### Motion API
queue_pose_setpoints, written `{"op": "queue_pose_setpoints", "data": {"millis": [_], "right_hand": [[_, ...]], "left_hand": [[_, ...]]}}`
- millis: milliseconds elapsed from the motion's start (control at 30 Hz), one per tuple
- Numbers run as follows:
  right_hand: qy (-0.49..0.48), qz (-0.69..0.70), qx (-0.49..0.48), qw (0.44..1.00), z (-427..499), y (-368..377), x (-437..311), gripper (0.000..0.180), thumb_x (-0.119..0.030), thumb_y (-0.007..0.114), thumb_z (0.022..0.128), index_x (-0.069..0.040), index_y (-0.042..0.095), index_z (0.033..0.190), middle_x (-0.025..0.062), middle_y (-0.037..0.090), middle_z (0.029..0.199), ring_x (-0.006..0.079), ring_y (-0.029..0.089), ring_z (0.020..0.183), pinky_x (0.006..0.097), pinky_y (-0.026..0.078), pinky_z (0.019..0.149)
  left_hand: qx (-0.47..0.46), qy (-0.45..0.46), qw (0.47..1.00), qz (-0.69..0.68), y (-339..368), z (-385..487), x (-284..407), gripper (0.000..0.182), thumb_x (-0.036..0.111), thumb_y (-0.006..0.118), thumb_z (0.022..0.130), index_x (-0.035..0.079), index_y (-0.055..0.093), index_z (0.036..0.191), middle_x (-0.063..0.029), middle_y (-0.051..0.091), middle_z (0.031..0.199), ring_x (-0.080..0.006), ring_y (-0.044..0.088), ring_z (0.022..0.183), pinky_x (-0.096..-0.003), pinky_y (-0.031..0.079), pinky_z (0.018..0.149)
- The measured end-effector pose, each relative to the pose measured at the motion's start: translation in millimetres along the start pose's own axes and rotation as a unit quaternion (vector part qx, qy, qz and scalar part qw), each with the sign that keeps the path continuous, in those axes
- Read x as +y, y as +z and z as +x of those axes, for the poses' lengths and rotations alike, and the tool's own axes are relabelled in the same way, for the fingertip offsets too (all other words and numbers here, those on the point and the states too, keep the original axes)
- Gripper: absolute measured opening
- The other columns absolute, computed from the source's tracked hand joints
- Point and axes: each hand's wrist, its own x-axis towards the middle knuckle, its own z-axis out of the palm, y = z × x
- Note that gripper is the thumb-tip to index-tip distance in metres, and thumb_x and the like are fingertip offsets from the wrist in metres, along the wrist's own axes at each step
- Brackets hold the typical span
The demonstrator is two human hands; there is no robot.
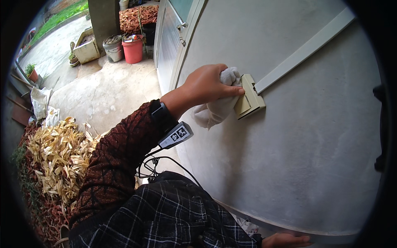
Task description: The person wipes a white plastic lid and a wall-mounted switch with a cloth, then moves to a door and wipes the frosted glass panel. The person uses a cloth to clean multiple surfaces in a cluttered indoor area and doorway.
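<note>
My left hand [209, 83] grips a bunched white-grey cloth [214, 110] against the left side of a cream plastic box [249, 99] on the grey wall. The thumb lies on the box's face; the fingers are mostly hidden behind the cloth. A white cable trunking strip [304, 51] runs from a broken-edged notch in the box towards the upper right. At the bottom edge, my right hand [287, 240] is partly cut off by the frame, low beside the wall, its visible fingers stretched out and nothing seen in it.
A door with a metal handle [182, 32] stands left of the box. Farther off are a red bucket [132, 49], a grey-white bucket [113, 49] and a planter [86, 48]. Corn husks [62, 158] are heaped at the left. Black cables [183, 167] hang near my plaid garment.
</note>
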Motion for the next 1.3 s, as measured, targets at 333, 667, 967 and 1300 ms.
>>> {"op": "queue_pose_setpoints", "data": {"millis": [333,667,967,1300], "right_hand": [[-0.059,-0.036,-0.025,0.997,7.5,11.9,-20.0,0.083,-0.05,0.041,0.11,0.009,0.012,0.16,0.0287,0.021,0.166,0.0358,0.033,0.149,0.0503,0.029,0.123],[-0.081,-0.051,-0.025,0.995,8.9,18.6,-27.3,0.085,-0.05,0.04,0.109,0.011,0.01,0.16,0.0305,0.019,0.165,0.0361,0.03,0.15,0.0507,0.026,0.124],[-0.037,-0.05,-0.004,0.998,5.2,8.3,-12.7,0.083,-0.05,0.04,0.109,0.011,0.014,0.158,0.0323,0.025,0.161,0.0371,0.037,0.145,0.0505,0.033,0.12],[0.068,-0.056,0.041,0.995,-5.1,-8.2,13.9,0.08,-0.051,0.04,0.109,0.011,0.018,0.155,0.0342,0.031,0.156,0.0382,0.045,0.139,0.0504,0.043,0.114]], "left_hand": [[0.008,-0.003,1.0,0.016,12.5,-12.5,-23.4,0.058,0.046,0.085,0.083,0.0,0.07,0.114,-0.0166,0.075,0.097,-0.0268,0.073,0.091,-0.0376,0.057,0.082],[-0.042,-0.064,0.912,-0.404,65.4,-50.5,-57.5,0.059,0.034,0.087,0.086,-0.001,0.061,0.126,-0.0093,0.071,0.113,-0.0178,0.068,0.104,-0.0318,0.056,0.091],[-0.012,-0.051,0.904,-0.424,90.8,-64.6,-34.6,0.042,0.02,0.084,0.088,0.0,0.066,0.121,-0.0067,0.072,0.11,-0.0148,0.068,0.102,-0.0305,0.056,0.091],[-0.105,0.017,0.949,-0.298,89.5,-83.2,-25.1,0.031,0.017,0.085,0.087,0.004,0.071,0.112,-0.0034,0.072,0.102,-0.0128,0.067,0.099,-0.0312,0.055,0.088]]}}
